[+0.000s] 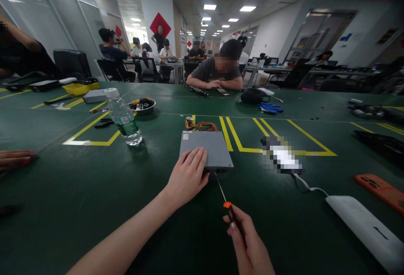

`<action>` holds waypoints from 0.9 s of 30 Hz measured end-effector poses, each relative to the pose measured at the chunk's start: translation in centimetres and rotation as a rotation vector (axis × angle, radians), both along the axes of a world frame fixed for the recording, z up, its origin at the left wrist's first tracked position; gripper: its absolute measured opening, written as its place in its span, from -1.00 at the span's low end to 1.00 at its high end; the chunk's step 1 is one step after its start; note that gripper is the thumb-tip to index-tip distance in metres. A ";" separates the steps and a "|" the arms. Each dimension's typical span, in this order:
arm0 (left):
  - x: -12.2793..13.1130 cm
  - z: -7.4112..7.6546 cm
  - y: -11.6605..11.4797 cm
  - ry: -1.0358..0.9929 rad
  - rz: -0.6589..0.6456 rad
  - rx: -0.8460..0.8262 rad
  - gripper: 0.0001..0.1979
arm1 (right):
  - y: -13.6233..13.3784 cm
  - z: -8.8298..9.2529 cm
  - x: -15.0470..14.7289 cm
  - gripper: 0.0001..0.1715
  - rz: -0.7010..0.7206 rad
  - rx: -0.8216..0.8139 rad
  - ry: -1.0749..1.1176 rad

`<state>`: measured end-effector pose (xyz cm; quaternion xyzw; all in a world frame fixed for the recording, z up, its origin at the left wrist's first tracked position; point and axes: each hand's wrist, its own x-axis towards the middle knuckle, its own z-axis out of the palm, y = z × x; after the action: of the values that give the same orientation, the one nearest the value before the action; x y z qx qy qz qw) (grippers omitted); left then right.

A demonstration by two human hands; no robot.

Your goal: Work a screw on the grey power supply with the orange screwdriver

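A flat grey metal box (211,146) lies on the green table (78,199), with a bundle of coloured wires (200,126) at its far end. My left hand (187,176) rests palm down on the box's near left corner, fingers stretched flat. My right hand (249,245) is closed around the black and orange handle of a thin screwdriver (225,197). The screwdriver's tip meets the near edge of the box.
A water bottle (124,119) stands left of the box. A white power bank (366,228) with a cable lies at right, beside an orange phone (380,188). A metal bowl (142,105), blue gloves (270,108) and a seated person (217,73) are farther back. Another person's fingers (15,157) rest at left.
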<state>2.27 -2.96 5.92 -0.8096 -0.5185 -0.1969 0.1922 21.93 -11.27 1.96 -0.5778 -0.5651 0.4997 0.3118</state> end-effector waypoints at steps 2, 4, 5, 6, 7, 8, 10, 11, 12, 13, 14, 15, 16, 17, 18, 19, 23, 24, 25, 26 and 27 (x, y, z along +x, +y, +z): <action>0.1 -0.1 0.0 -0.008 0.014 0.002 -0.49 | 0.2 0.3 -0.1 -0.42 0.003 -0.093 0.151; 0.1 -0.2 0.0 -0.003 0.025 0.007 -0.47 | 0.3 0.5 -0.6 -0.43 0.020 -0.207 0.327; 0.1 -0.2 0.0 0.007 0.026 0.010 -0.48 | 0.3 0.6 -1.0 -0.45 0.018 -0.267 0.420; 0.1 -0.2 0.0 0.020 0.026 0.013 -0.50 | 0.3 0.7 -1.5 -0.46 0.004 -0.320 0.513; 0.0 -0.2 0.1 0.030 0.024 0.013 -0.51 | 0.3 0.7 -1.9 -0.45 -0.041 -0.346 0.597; -0.2 -0.2 0.1 0.036 0.024 0.011 -0.52 | 0.4 0.8 -2.3 -0.42 -0.079 -0.389 0.661; -0.4 -0.2 0.2 0.033 0.022 0.007 -0.52 | 0.6 1.0 -2.9 -0.36 -0.128 -0.484 0.734; -0.6 -0.2 0.2 0.029 0.021 0.007 -0.52 | 0.8 1.2 -3.2 -0.36 -0.124 -0.538 0.745; -0.7 -0.2 0.3 0.024 0.020 0.009 -0.52 | 1.0 1.4 -3.4 -0.36 -0.116 -0.579 0.751; -0.9 -0.2 0.4 0.021 0.019 0.011 -0.52 | 1.2 1.6 -3.5 -0.37 -0.111 -0.604 0.756; -1.0 -0.2 0.5 0.017 0.021 0.011 -0.52 | 1.4 1.9 -3.6 -0.38 -0.116 -0.614 0.764; -1.2 -0.2 0.6 0.014 0.024 0.010 -0.52 | 1.7 2.1 -3.7 -0.38 -0.126 -0.617 0.765; -1.3 -0.2 0.7 0.010 0.029 0.008 -0.52 | 1.9 2.3 -3.7 -0.38 -0.142 -0.614 0.758; -1.3 -0.1 0.8 0.004 0.035 0.007 -0.52 | 2.0 2.5 -3.8 -0.40 -0.153 -0.607 0.740; -1.4 -0.1 0.9 -0.002 0.040 0.005 -0.52 | 2.2 2.5 -3.8 -0.43 -0.154 -0.590 0.722; -1.4 -0.1 1.0 -0.008 0.045 0.003 -0.52 | 2.3 2.6 -3.8 -0.46 -0.144 -0.571 0.709; -1.3 0.2 1.0 -0.032 0.046 -0.015 -0.53 | 2.5 2.3 -3.6 -0.52 -0.073 -0.535 0.746; -1.3 0.3 1.0 -0.043 0.044 -0.016 -0.52 | 2.6 2.2 -3.6 -0.52 -0.077 -0.553 0.756; -1.2 0.3 1.0 -0.054 0.043 -0.017 -0.52 | 2.8 2.2 -3.5 -0.52 -0.084 -0.580 0.759; -1.1 0.4 0.9 -0.064 0.044 -0.016 -0.53 | 2.9 2.3 -3.5 -0.52 -0.094 -0.613 0.757; -1.0 0.4 0.9 -0.071 0.048 -0.016 -0.54 | 3.0 2.3 -3.5 -0.52 -0.102 -0.653 0.753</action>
<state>1.25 -2.03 6.33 -0.7909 -0.5460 -0.2167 0.1718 18.45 -8.28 4.29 -0.4516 -0.1986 0.8084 0.3211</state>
